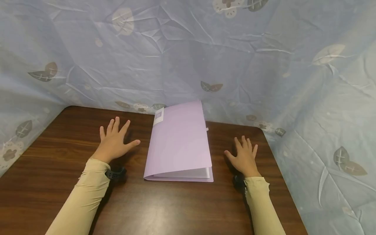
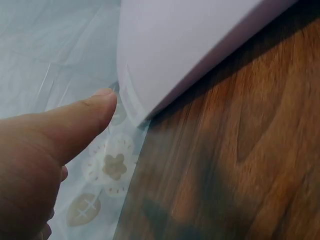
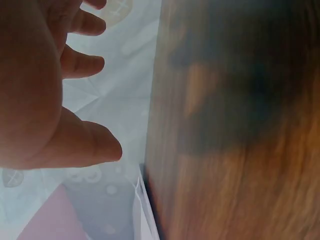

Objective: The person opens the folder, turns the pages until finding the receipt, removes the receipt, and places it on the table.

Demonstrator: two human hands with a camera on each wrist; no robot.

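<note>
A light purple folder (image 1: 179,140) lies on the brown wooden table (image 1: 141,209), its front cover lifted a little along the right side so that white sheets (image 1: 188,173) show inside. A small white label (image 1: 158,116) marks its upper left corner. To the left of the folder is my left hand (image 1: 113,143), fingers spread, touching nothing. My right hand (image 1: 243,158) is to the folder's right, also with spread fingers and nothing held. In the left wrist view the thumb points toward the folder's spine (image 2: 200,65); the right wrist view shows the folder's edge (image 3: 145,215) below the thumb.
A pale blue cloth (image 1: 188,58) with leaf and flower prints hangs behind the table and along both sides. Dark bands (image 1: 116,174) are worn on both wrists, below cream sleeves (image 1: 82,199).
</note>
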